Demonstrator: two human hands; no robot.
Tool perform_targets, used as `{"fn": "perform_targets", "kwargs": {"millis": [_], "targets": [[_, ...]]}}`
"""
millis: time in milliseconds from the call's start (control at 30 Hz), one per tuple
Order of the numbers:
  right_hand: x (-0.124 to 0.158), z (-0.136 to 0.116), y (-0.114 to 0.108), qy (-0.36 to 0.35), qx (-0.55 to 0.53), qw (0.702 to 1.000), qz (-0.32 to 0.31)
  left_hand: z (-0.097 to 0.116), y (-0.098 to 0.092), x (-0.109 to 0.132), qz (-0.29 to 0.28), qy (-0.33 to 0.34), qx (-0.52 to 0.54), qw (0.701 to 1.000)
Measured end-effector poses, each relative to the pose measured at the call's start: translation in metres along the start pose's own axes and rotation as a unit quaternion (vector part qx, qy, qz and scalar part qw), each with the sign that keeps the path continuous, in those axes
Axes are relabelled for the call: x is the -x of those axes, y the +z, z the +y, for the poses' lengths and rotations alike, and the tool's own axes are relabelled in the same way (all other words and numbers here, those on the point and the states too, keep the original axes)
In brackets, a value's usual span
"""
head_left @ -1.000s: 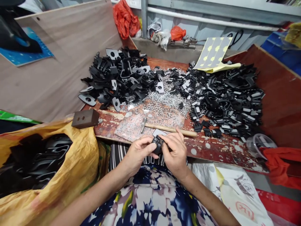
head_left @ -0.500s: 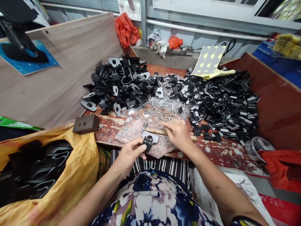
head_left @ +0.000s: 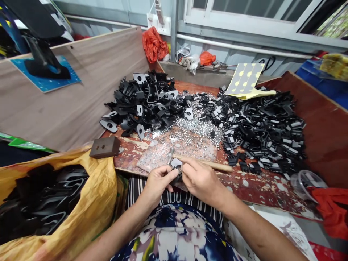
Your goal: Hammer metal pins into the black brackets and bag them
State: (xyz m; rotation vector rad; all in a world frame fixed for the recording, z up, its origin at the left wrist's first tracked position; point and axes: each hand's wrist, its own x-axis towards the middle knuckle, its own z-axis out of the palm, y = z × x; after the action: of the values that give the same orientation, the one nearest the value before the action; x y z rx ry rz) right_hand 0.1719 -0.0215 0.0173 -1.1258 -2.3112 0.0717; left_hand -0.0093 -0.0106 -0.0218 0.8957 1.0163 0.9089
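Observation:
A black plastic clip with a grey flat plate (head_left: 176,163) is pinched between the thumb and fingers of my left hand (head_left: 160,181), over the near edge of the worktop. My right hand (head_left: 197,177) is closed in a pinch right at the clip, its fingertips touching or very near it. Whatever it grips is too small or hidden to make out. A hammer (head_left: 217,165) with a wooden handle lies just beyond both hands on a speckled stone slab (head_left: 152,156). Past the slab spreads a heap of small shiny metal pins (head_left: 195,127).
Black clips with grey plates (head_left: 140,98) pile up at the back left, smaller black parts (head_left: 263,127) at the right. A brown block (head_left: 104,147) and a yellow sack (head_left: 100,188) of black parts stand left. A clear tub (head_left: 307,181) sits right; wooden boards (head_left: 89,90) wall the sides.
My right hand has come from the pins beyond the hammer handle back to the clip in my left hand. The view has tipped slightly, so everything sits a little lower and further right.

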Motion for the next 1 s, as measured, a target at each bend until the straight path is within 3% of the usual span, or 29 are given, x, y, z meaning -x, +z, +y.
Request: {"fn": "perform_targets", "kwargs": {"millis": [133, 333, 533, 633, 767, 867, 933, 1000], "targets": [[0.002, 0.000, 0.005, 0.055, -0.050, 0.996, 0.042, -0.001, -0.001, 0.000, -0.018, -0.011, 0.004, 1.000], [0.008, -0.009, 0.005, -0.016, -0.041, 0.997, 0.070, -0.002, -0.001, 0.004, -0.019, -0.010, 0.071, 0.997], [0.013, -0.017, 0.012, 0.043, -0.091, 0.982, 0.158, 0.000, -0.001, 0.003, -0.005, -0.002, 0.068, 0.998], [0.012, -0.015, 0.018, 0.032, -0.160, 0.971, 0.172, 0.000, -0.002, 0.004, -0.009, 0.009, 0.069, 0.998], [0.000, 0.011, 0.022, 0.131, -0.266, 0.950, 0.102, -0.001, -0.008, 0.004, 0.025, 0.033, 0.040, 0.998], [-0.023, 0.052, 0.025, 0.196, -0.109, 0.975, 0.008, -0.001, -0.012, 0.004, 0.053, 0.047, 0.006, 0.997], [-0.040, 0.078, 0.028, 0.195, 0.019, 0.979, -0.046, 0.000, -0.013, 0.004, 0.056, 0.046, -0.002, 0.997], [-0.053, 0.094, 0.032, 0.182, 0.078, 0.977, -0.075, 0.002, -0.014, 0.005, 0.044, 0.032, 0.004, 0.999]]}}
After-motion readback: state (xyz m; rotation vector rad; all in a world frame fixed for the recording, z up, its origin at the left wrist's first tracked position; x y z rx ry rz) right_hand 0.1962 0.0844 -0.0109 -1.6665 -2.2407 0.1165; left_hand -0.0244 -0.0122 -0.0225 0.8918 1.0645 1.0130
